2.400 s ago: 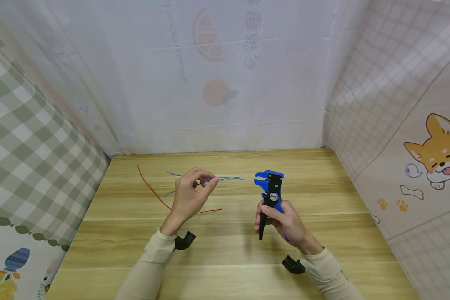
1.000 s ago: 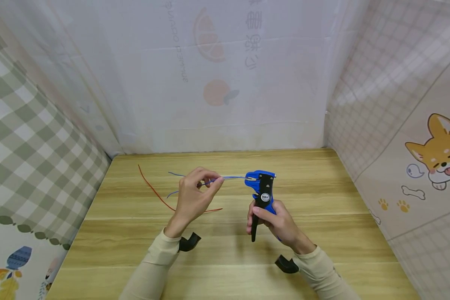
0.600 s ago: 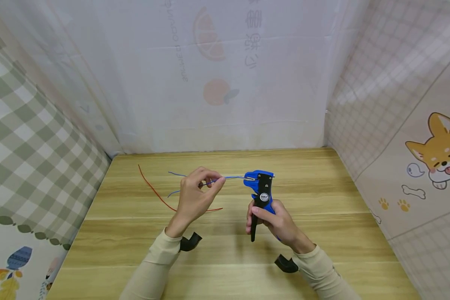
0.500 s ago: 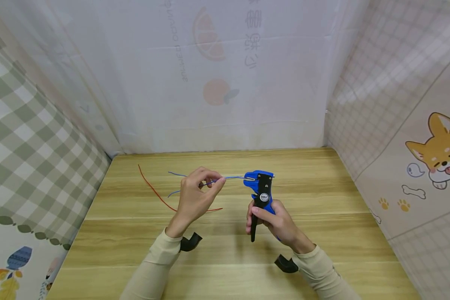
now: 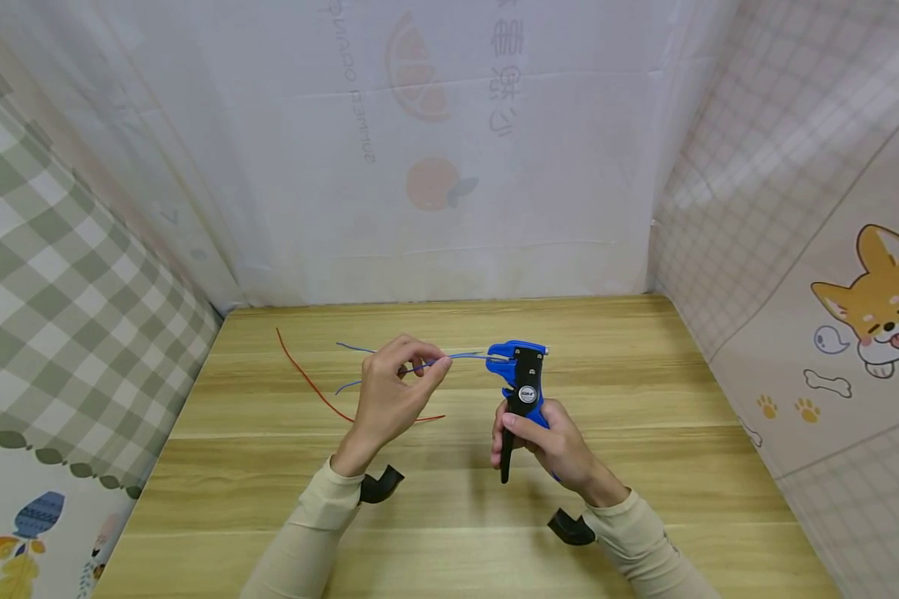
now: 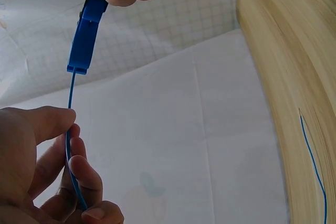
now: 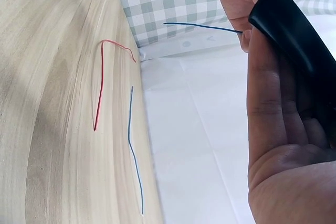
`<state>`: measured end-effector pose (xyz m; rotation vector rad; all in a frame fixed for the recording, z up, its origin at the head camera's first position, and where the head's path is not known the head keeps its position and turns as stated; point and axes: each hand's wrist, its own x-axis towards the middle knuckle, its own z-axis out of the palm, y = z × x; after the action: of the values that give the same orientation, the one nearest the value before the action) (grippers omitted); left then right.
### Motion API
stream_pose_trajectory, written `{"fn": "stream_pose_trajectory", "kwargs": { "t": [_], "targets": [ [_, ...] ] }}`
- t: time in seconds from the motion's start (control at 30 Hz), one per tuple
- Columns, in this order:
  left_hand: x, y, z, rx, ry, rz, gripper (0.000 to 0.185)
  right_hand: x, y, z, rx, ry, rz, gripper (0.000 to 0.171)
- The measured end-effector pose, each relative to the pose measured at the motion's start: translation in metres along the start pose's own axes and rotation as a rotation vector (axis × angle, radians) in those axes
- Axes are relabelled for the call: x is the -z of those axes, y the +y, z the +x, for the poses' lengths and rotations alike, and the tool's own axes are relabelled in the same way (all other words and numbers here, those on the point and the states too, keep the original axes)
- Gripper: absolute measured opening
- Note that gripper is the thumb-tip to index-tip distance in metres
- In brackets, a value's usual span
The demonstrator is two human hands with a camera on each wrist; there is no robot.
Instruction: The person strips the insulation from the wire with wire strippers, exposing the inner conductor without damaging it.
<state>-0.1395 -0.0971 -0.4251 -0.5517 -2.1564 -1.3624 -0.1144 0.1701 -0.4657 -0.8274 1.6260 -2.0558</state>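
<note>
My left hand [image 5: 397,387] pinches a blue wire [image 6: 72,90] between thumb and fingers. The wire's right end enters the mouth of a blue-and-black wire stripper [image 5: 526,378], which hides its tip. My right hand [image 5: 558,437] grips the stripper's handles, with the tool's head upright and facing left. In the left wrist view the stripper's blue nose [image 6: 83,45] points at my left fingertips, a short stretch of wire between them. The held wire's other end [image 7: 202,26] sticks out past my left hand.
A second blue wire [image 7: 129,140] lies on the wooden table [image 5: 449,532] behind my left hand. A bent red wire [image 5: 307,383] lies at the left, partly behind my left wrist. Fabric walls enclose the back and sides. Black curved pieces [image 5: 572,527] sit at both wrists.
Since the oldest frame, my right hand has brought the stripper left onto the wire's end, while my left hand shifted slightly right. Over the last half second both hands are nearly still.
</note>
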Motion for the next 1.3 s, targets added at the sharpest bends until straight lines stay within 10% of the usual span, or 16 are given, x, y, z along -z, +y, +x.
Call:
{"fn": "stream_pose_trajectory", "kwargs": {
  "t": [1.3],
  "targets": [
    [-0.0025,0.0009,-0.0028,-0.004,-0.028,-0.010,0.005,-0.0059,0.0036,0.0011,0.078,0.028,0.073,0.026]
  ]
}}
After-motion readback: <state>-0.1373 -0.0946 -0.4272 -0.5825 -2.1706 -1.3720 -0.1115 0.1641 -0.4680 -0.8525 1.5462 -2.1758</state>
